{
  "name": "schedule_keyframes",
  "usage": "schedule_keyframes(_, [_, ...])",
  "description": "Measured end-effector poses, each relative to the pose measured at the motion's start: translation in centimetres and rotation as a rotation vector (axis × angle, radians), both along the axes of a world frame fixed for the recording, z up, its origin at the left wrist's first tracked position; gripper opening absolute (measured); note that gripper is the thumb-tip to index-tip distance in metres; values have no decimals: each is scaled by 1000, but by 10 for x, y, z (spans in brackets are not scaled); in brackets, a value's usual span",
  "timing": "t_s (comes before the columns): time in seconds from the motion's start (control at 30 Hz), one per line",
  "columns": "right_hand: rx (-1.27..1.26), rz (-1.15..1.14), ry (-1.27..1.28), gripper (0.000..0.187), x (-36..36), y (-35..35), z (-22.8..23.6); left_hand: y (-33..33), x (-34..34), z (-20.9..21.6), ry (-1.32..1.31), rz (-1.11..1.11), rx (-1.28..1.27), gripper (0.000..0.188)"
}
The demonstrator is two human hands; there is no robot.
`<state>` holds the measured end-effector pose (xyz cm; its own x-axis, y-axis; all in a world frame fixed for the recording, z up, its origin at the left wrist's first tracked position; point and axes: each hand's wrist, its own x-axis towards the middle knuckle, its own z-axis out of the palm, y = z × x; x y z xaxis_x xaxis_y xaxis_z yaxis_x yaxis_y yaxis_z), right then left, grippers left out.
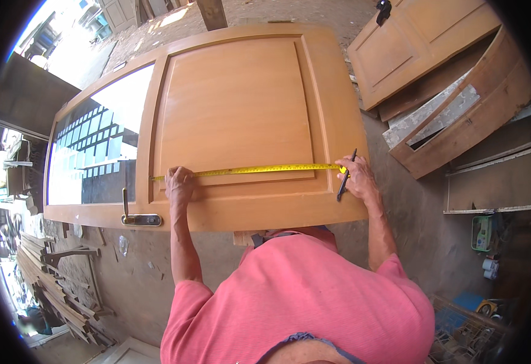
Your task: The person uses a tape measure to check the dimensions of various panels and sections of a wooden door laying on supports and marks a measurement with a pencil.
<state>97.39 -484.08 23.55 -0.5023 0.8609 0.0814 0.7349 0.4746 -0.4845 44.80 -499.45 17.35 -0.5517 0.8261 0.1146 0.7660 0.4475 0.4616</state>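
- A wooden door (241, 109) is laid flat and raised off the ground, so that its panelled face is presented upward within reach of both hands; what carries it is hidden beneath it.
- A yellow tape measure (259, 170) is stretched across the lower part of the raised panel, kept taut and nearly parallel to the door's near edge, apparently so that the width can be read along a straight line.
- The tape's left end is pinned to the wood by the left hand (179, 185), whose fingers are curled down over it near the panel's left moulding, just above the metal door handle (136, 215).
- The tape's other end is held by the right hand (356, 179) at the right stile; its fingers are closed on the tape, and a dark pencil (347, 177) is also gripped there, pointing up and away.
- Both arms are reached forward and spread apart, the elbows slightly bent, above a pink shirt (302, 303).
- A glazed pane (101, 139) fills the door's left part.
- Other door leaves and frames (435, 67) are leaned to the right, and timber strips (53, 285) are stacked at lower left.
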Motion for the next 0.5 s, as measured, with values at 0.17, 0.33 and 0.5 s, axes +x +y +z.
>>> schedule_keyframes(0.17, [-29, -35, -12, 38, -3, -1, 1, 5, 2, 2, 10, -6, 9, 3])
schedule_keyframes(0.33, [13, -13, -17, 37, -5, 1, -3, 2, -5, -12, 28, -12, 69, 5])
schedule_keyframes(0.5, [16, 44, -20, 36, -7, 7, -13, -14, 17, -10, 135, 23, 257, 7])
